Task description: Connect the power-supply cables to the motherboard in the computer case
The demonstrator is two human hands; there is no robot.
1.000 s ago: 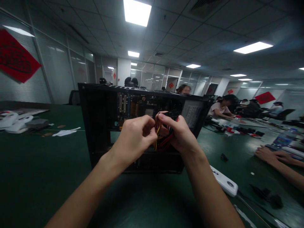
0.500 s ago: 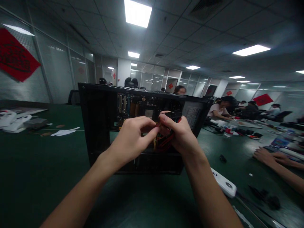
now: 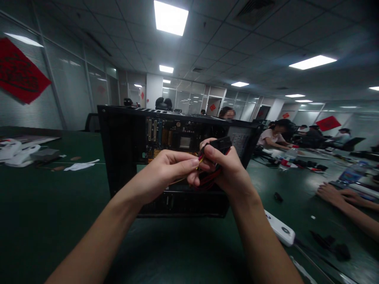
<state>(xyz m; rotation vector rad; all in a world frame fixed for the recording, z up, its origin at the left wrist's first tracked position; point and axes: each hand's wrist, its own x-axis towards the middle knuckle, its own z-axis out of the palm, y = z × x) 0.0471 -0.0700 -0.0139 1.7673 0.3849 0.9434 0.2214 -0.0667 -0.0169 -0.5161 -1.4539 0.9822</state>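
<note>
An open black computer case (image 3: 121, 150) stands on the green table (image 3: 44, 213), its motherboard (image 3: 174, 138) facing me. In front of it my right hand (image 3: 227, 171) is closed round a bundle of red, yellow and black wires (image 3: 211, 177), with a black connector (image 3: 220, 142) sticking up above the fingers. My left hand (image 3: 166, 171) pinches the yellow wires of the same bundle right beside the right hand's fingers. Both hands touch each other at the bundle.
A white power strip (image 3: 280, 228) lies at the right of the case, with black cables and small parts (image 3: 333, 244) beyond it. Another person's hands (image 3: 337, 194) rest on the table at the far right. White items (image 3: 17, 152) lie at far left. People sit behind.
My left hand's fingers have stretched out from a tight curl into a pinch on the wires. The right hand has lifted the connector slightly higher.
</note>
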